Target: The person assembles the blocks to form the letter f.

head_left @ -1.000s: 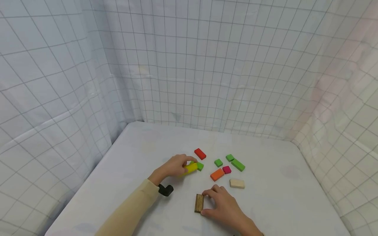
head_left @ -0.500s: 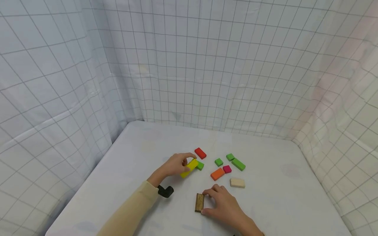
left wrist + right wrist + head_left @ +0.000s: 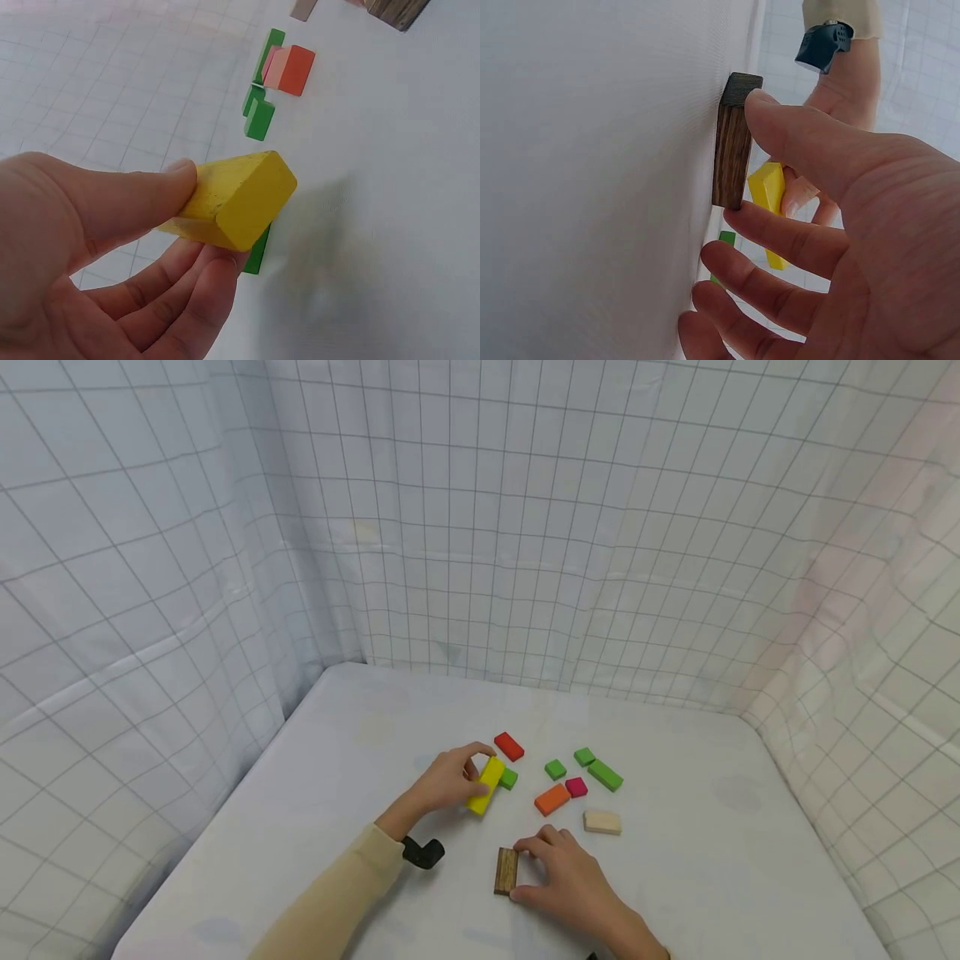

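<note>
My left hand (image 3: 446, 779) pinches a yellow wooden block (image 3: 489, 783) between thumb and fingers, holding it tilted just above the table. In the left wrist view the block's (image 3: 251, 199) end faces outward past the thumb. Partly hidden behind it is a green block (image 3: 508, 778). My right hand (image 3: 566, 878) holds a dark brown wooden block (image 3: 506, 871) by its two ends, thumb on the near end and index finger on the far one. This brown block (image 3: 733, 150) lies on the table; the other right fingers stay off it, as the right wrist view shows.
Beyond the hands lie a red block (image 3: 509, 746), an orange block (image 3: 552, 799), a small pink block (image 3: 577, 787), two small green blocks (image 3: 555, 769), a long green block (image 3: 605, 775) and a pale wooden block (image 3: 602, 822). Gridded white curtains (image 3: 480, 527) surround the white table (image 3: 360, 718).
My left hand has lifted the yellow block slightly and turned it from lying slantwise to a steeper angle. The right hand and the brown block stay in place.
</note>
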{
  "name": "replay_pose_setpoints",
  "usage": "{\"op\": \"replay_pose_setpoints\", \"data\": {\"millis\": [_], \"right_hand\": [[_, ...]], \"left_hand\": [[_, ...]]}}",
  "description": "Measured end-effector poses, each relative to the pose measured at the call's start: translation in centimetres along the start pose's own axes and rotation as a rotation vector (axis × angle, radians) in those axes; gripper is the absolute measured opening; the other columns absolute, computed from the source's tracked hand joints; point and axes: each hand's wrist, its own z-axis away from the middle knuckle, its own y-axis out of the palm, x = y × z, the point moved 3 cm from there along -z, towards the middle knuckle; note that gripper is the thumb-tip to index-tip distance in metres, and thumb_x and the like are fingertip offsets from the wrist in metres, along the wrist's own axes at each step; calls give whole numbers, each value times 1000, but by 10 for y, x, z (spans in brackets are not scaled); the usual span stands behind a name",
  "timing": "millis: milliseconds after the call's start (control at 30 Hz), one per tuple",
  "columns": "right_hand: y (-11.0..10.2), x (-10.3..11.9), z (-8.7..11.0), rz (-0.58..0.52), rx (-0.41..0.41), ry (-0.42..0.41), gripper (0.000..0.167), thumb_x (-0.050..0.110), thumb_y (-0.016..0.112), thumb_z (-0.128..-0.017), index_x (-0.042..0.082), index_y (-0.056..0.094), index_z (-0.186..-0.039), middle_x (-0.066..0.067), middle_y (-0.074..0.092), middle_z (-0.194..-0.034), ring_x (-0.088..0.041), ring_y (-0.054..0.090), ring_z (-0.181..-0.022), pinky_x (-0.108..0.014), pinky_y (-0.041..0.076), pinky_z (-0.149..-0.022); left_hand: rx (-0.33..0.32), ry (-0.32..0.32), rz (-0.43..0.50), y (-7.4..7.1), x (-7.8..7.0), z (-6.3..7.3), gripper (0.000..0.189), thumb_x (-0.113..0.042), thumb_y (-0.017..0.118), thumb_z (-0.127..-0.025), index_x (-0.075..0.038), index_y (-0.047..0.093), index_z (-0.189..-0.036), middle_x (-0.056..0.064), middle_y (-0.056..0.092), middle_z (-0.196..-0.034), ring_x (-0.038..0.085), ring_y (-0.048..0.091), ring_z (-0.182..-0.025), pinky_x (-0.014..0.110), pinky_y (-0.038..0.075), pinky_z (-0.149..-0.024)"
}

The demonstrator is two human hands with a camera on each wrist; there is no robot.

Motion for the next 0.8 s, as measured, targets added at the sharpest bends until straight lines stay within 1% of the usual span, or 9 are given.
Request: {"op": "replay_pose_setpoints", "data": {"millis": [167,367,567,667,800], "right_hand": [[0,0,0,7,-2,-1,53,53,84,-76,28,69,-120,14,51,-96,-8,44,-89,-25,45,-68],[1,0,1,3,-10,-14,52,53,85,-76,28,69,-119,13,51,-95,-9,44,-89,-24,45,-68],[1,2,0,2,-5,-5,53,54,84,-76,28,69,-120,13,51,-96,-9,44,-89,-25,45,-67],[1,1,-1,18,-15,-3,54,54,84,-76,27,68,-120,13,51,-96,-10,44,-89,-26,44,-67],[1,0,-1,35,-13,6,55,54,83,-76,25,68,-119,12,51,-96,-10,44,-89,-27,45,-68]], "left_hand": [[-28,-44,55,4,-2,2,51,-18,82,-86,-22,59,-132,2,62,-86,19,59,-70,31,51,-63],[-31,-71,105,11,-4,5,52,-19,82,-86,-19,58,-131,4,62,-84,20,59,-68,30,51,-62],[-15,-103,129,22,-5,10,52,-20,82,-85,-18,57,-131,4,62,-81,20,59,-67,30,51,-62],[-7,-108,135,28,-6,12,53,-19,82,-85,-17,57,-131,4,63,-80,19,60,-65,31,51,-61],[-14,-113,135,36,-5,13,53,-18,83,-85,-14,57,-130,3,63,-78,18,60,-64,31,51,-59]]}}
